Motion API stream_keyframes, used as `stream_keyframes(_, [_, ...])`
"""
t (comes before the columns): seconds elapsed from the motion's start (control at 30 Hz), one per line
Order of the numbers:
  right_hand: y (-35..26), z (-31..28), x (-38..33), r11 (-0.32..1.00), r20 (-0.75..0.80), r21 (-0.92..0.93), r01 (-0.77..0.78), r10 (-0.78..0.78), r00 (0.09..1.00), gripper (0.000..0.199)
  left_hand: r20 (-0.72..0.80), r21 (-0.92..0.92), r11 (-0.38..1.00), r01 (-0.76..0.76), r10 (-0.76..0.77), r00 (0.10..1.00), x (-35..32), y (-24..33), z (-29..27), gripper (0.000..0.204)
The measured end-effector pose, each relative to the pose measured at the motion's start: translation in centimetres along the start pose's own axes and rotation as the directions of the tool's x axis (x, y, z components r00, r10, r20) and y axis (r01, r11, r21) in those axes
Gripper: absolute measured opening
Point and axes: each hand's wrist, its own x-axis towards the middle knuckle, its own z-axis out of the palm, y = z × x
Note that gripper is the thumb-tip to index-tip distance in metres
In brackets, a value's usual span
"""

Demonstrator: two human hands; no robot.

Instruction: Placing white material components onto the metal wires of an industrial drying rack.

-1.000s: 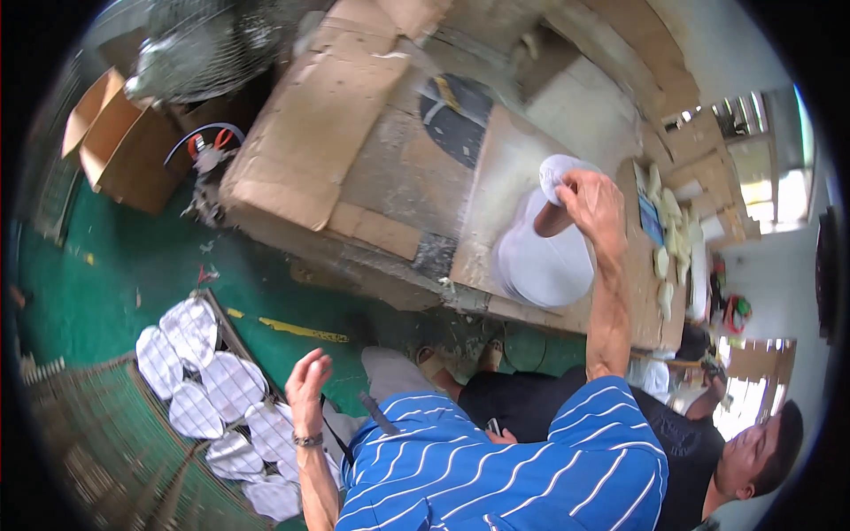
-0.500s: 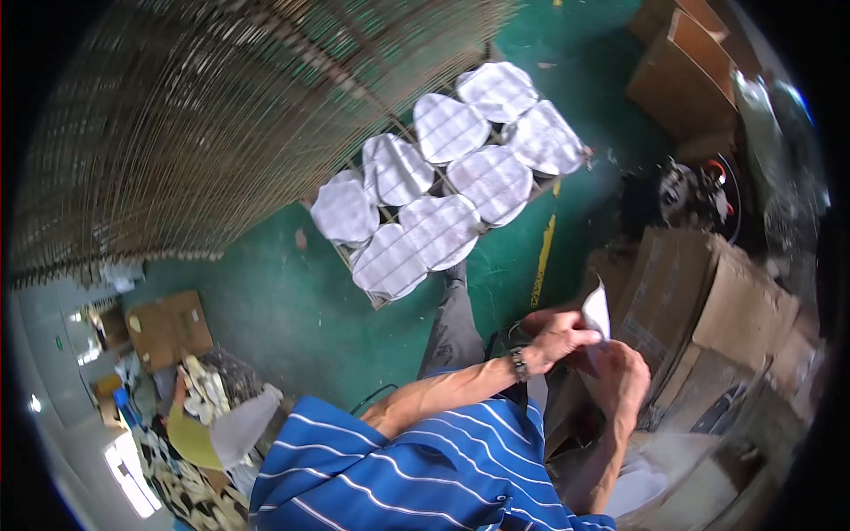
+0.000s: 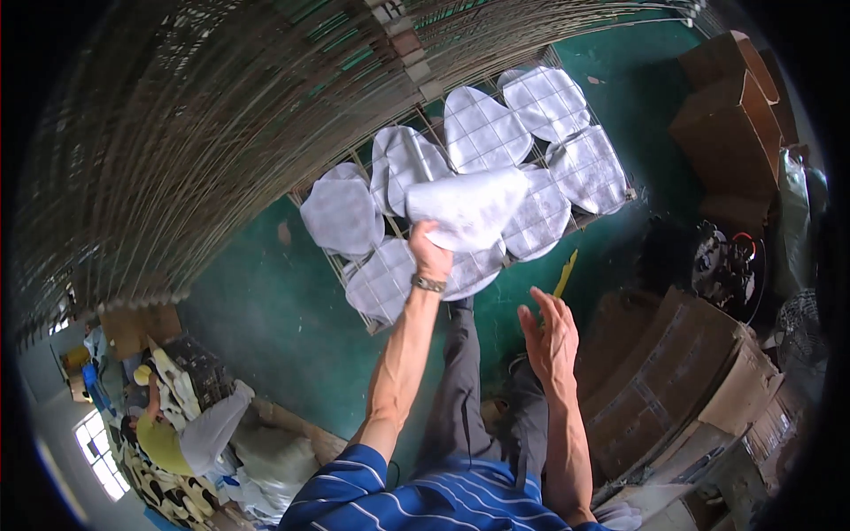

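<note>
My left hand (image 3: pixel 431 255), with a metal bracelet at the wrist, is stretched forward and closed on the near edge of a white flat piece (image 3: pixel 467 205). This piece looks thin and soft, with rounded ends. It lies over or just above other white rounded pieces (image 3: pixel 486 130), which are spread on a wire rack (image 3: pixel 363 320); whether it touches them I cannot tell. Thin wires cross over several of the pieces. My right hand (image 3: pixel 553 343) is nearer my body, raised over my leg, with fingers apart and nothing in it.
Stacked wire racks (image 3: pixel 230 115) tilt up at the far left. Cardboard boxes (image 3: pixel 655 380) stand close on my right, and more boxes (image 3: pixel 730 124) at the far right. A dark machine (image 3: pixel 726 265) sits between them. Another person (image 3: pixel 168 442) bends among piled material at the lower left.
Both hands were together at the right near the boxes, around a white piece. My left hand has carried a piece left and forward to the rack; my right hand has come away and opened.
</note>
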Motion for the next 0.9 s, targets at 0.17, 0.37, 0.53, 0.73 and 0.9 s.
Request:
stream_keyframes(0.17, [6.6,4.9,-0.6,0.998,0.093,-0.051,-0.044,0.048,0.994,0.031,0.079,-0.073,0.987,-0.140,0.145,0.986,13.9,2.6,-6.3,0.034])
stream_keyframes(0.37, [15.1,9.8,-4.6,0.954,0.287,-0.181,-0.238,0.282,0.915,0.033,-0.383,0.037,0.986,0.165,-0.139,0.913,24.1,0.0,-21.0,0.057])
stream_keyframes(0.53, [16.5,9.4,-8.5,0.931,0.326,-0.148,-0.333,0.364,0.872,0.035,-0.315,0.925,0.155,0.346,-0.194,0.929,18.6,-7.0,-27.7,0.042])
stream_keyframes(0.73, [14.0,1.8,-14.2,0.883,0.256,0.014,-0.469,0.451,0.855,0.035,-0.129,0.991,-0.077,0.106,-0.448,0.885,0.3,-11.5,-20.9,0.043])
stream_keyframes(0.9, [14.5,-7.5,-20.1,0.922,-0.013,0.116,-0.371,0.375,0.927,0.027,-0.107,0.984,0.050,0.172,-0.604,0.790,-11.4,-10.0,-12.6,0.035])
